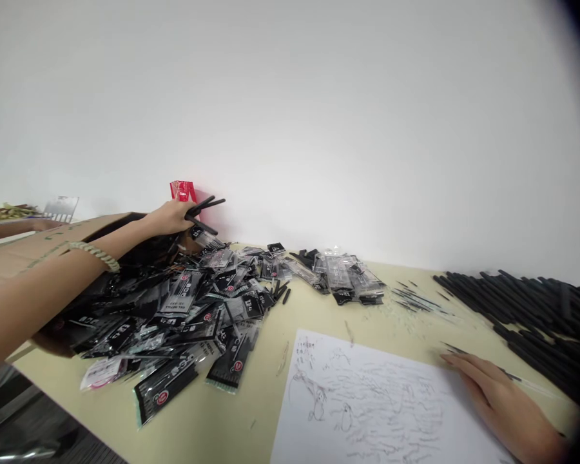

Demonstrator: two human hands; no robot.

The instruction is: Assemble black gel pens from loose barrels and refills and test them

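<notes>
My left hand (171, 217) reaches over an open cardboard box (58, 241) at the left, its fingers wrapped round several black pens (207, 205) that stick out to the right. Below it spreads a heap of small black-and-clear plastic packets (178, 293) printed with "GEL REFILL". At the lower right my right hand (505, 403) lies with fingers stretched out over the right edge of a white sheet of paper (367, 399) covered in pen scribbles and small drawings. Thin pen refills (512, 375) lie right beside its fingers; whether it touches them I cannot tell.
A red packet (182, 191) stands against the wall behind my left hand. More clear packets (341, 274) and loose refills (420, 299) lie mid-table. Rows of black pens (526, 296) fill the right side. At far left another person's hand (46, 224) shows.
</notes>
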